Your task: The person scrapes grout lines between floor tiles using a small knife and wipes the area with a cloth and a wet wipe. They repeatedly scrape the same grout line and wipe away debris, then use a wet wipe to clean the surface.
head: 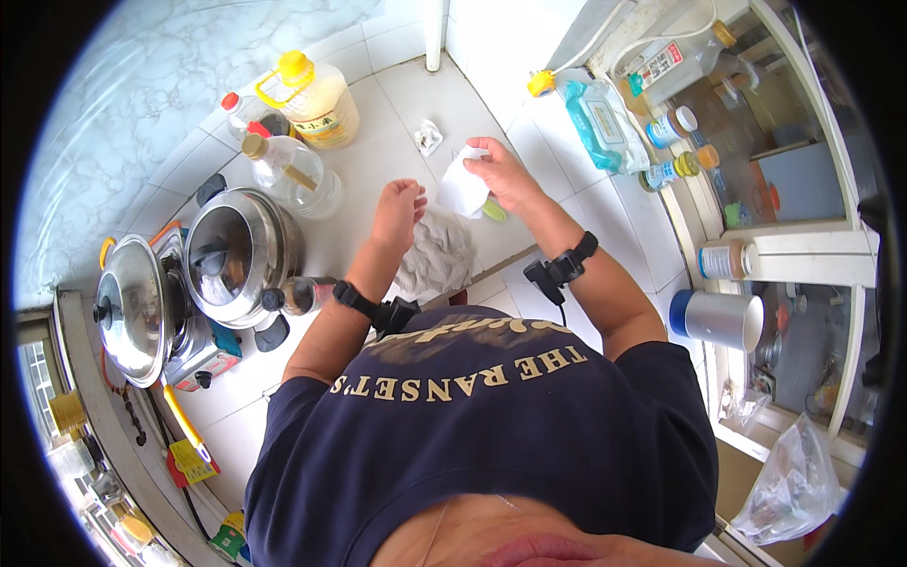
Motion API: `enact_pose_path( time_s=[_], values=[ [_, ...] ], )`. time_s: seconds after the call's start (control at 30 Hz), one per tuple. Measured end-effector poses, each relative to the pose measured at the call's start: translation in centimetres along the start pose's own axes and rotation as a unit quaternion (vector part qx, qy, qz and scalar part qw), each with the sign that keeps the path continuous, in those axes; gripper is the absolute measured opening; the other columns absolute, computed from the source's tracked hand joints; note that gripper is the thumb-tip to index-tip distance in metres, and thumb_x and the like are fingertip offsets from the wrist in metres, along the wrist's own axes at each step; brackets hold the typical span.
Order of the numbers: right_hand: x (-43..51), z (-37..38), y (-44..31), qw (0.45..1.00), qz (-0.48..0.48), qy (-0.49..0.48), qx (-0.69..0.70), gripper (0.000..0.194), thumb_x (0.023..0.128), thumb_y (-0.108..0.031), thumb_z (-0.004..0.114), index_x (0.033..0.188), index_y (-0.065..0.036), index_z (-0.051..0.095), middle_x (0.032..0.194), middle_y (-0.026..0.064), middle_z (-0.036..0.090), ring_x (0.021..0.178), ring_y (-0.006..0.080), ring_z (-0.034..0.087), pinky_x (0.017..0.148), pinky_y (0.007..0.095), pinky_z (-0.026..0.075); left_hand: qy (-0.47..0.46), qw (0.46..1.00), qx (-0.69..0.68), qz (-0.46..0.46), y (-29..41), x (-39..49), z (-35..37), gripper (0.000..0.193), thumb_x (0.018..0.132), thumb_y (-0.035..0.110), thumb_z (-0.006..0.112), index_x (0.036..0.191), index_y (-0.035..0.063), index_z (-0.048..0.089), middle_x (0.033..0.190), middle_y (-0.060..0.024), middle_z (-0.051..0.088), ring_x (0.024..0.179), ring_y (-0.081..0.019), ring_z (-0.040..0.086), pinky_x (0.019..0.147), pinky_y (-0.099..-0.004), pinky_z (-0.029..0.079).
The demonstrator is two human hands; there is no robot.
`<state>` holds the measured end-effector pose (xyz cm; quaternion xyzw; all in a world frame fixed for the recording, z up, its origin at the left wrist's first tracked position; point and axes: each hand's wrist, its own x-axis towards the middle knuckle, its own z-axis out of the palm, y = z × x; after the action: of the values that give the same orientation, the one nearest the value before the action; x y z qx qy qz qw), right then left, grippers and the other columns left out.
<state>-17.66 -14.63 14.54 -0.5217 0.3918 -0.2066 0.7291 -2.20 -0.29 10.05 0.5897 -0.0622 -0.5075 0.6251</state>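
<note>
Pinched between the thumb and fingers of my right hand point(502, 176) is a thin white sheet point(464, 184), perhaps a wipe or tissue, which hangs above the tiled counter point(397, 92). My left hand point(399, 212) is just left of the sheet, its fingers curled inward; whether anything is between them is hidden. Below both hands, a crumpled grey cloth point(438, 251) lies at the counter's front edge. Partly behind the sheet is a small light-green object point(494, 210). Farther back rests a crumpled white tissue point(427, 137) with dark bits on it.
Left on the counter stand a yellow-capped plastic jug point(322, 106), a clear plastic bottle point(297, 177), a lidded steel pot point(234, 255), a dark-capped bottle point(305, 294) and a lidded pan point(134, 312) on a stove. A wipes pack point(602, 124) and several jars line the right-hand window ledge.
</note>
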Motion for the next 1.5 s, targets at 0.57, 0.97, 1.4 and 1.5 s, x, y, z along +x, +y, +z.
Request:
enact_pose_path(
  time_s=[0.57,0.97,1.4,1.5],
  values=[
    [19.2,3.6,0.4,0.976,-0.142,0.137,-0.092,0.031,0.085,-0.012,0.072,0.114,-0.002,0.069,0.087,0.0082,0.068,0.071,0.0142,0.061,0.063,0.0314,0.05,0.037,0.799,0.506,0.323,-8.2,0.3,-6.7,0.025,0.084,0.015,0.075,0.1,0.0052,0.059,0.094,-0.016,0.062,0.09,-0.0386,0.061,0.078,-0.0485,0.051],
    [27.2,2.6,0.8,0.86,-0.11,0.203,-0.456,0.054,0.085,-0.029,0.078,0.134,-0.014,0.062,0.122,0.0206,0.061,0.118,0.0345,0.058,0.101,0.0427,0.048,0.023,0.732,0.582,0.354,-8.3,-0.3,-7.3,0.04,0.084,0.028,0.076,0.113,0.0052,0.063,0.11,-0.0151,0.062,0.104,-0.0365,0.061,0.088,-0.0461,0.052],
    [36.0,-1.0,10.2,0.763,-0.237,0.111,-0.591,0.058,0.08,-0.031,0.08,0.128,-0.007,0.061,0.117,0.0203,0.067,0.114,0.0397,0.059,0.098,0.0521,0.048,0.015,0.76,0.533,0.373,-9.6,-0.3,-7.1,0.024,0.084,0.025,0.068,0.092,0.0049,0.06,0.099,-0.0181,0.061,0.096,-0.0396,0.061,0.082,-0.0492,0.052],
    [35.5,-0.9,8.7,0.775,-0.251,0.087,-0.574,0.03,0.082,-0.016,0.077,0.107,-0.005,0.063,0.102,0.0184,0.064,0.098,0.0409,0.063,0.082,0.0496,0.054,0.003,0.732,0.584,0.351,-9.3,-0.6,-7.3,0.037,0.086,0.029,0.072,0.111,0.0048,0.058,0.109,-0.0177,0.058,0.103,-0.0381,0.06,0.087,-0.0469,0.051]
  ],
)
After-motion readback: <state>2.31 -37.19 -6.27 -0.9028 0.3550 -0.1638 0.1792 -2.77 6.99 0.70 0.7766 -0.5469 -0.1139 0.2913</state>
